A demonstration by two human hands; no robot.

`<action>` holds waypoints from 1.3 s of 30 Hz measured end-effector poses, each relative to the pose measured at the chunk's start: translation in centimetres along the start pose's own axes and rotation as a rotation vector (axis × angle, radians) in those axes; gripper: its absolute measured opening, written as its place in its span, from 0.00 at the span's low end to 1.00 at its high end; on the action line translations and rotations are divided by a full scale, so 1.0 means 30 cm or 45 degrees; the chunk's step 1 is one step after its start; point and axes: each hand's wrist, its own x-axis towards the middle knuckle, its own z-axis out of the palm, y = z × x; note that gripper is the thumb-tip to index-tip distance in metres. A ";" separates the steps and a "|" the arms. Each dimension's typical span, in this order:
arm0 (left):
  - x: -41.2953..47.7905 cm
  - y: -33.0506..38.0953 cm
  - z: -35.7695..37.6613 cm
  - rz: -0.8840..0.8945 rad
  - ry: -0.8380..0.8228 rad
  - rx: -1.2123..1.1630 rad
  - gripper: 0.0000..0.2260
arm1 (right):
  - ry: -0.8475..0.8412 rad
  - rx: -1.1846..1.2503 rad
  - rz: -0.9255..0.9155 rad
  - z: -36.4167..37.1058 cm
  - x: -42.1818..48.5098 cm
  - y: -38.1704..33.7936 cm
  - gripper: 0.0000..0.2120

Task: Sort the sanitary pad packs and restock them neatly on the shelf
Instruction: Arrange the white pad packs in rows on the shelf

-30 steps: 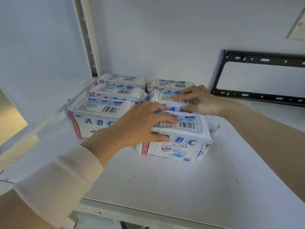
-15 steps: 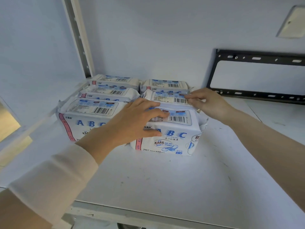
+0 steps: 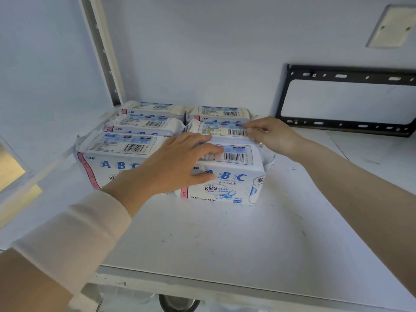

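Observation:
Several white and blue "ABC" sanitary pad packs stand in two columns on the white shelf [image 3: 225, 239]. My left hand [image 3: 177, 163] lies on the front right pack [image 3: 227, 176], fingers flat across its top and thumb against its front face. My right hand [image 3: 272, 136] pinches the right end of the middle right pack [image 3: 216, 128] with curled fingers. The front left pack [image 3: 112, 154] stands beside my left wrist, which hides part of its front. Two more packs fill the left column behind it, and the back right pack [image 3: 218, 112] stands against the wall.
A slotted metal upright [image 3: 101, 52] rises at the shelf's back left corner. A black metal bracket [image 3: 346, 75] is fixed to the wall at the right. A pale wall plate [image 3: 391, 25] sits at the top right. Bare shelf lies in front of and right of the packs.
My right hand has slid from the top of the middle right pack to its right end. My left hand has stayed on the front right pack.

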 end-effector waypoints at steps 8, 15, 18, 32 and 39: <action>-0.095 0.039 -0.058 -0.146 0.094 0.045 0.28 | 0.255 -0.347 -0.089 0.009 -0.108 -0.095 0.16; -0.243 0.050 -0.110 -0.203 0.243 -0.016 0.27 | 0.409 -0.558 -0.188 0.053 -0.336 -0.260 0.17; -0.328 0.044 -0.145 -0.159 0.340 -0.066 0.25 | 0.456 -0.580 -0.197 0.080 -0.442 -0.334 0.17; -0.962 -0.170 -0.094 0.008 0.302 -0.078 0.24 | 0.615 -0.565 -0.310 0.575 -0.892 -0.669 0.19; -1.182 -0.141 0.260 0.071 0.214 -0.257 0.22 | 0.409 -0.418 -0.254 0.932 -1.113 -0.506 0.16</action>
